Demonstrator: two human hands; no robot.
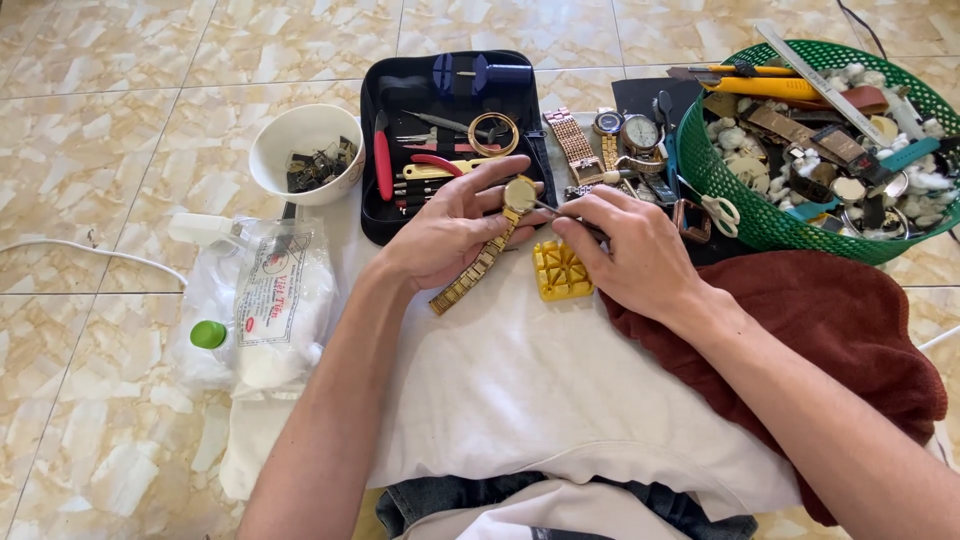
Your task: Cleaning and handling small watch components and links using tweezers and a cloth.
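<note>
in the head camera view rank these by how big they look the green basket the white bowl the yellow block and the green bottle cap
1. green basket, largest.
2. white bowl.
3. yellow block.
4. green bottle cap, smallest.
All lie at a similar distance from the camera, so the order looks reliable.

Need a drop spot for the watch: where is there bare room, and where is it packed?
Free: the white cloth below the yellow holder, between the forearms, bounded left by the plastic bag and right by the maroon towel. Crowded: black tool case, loose watches and green basket beyond the left hand and right hand.
</note>
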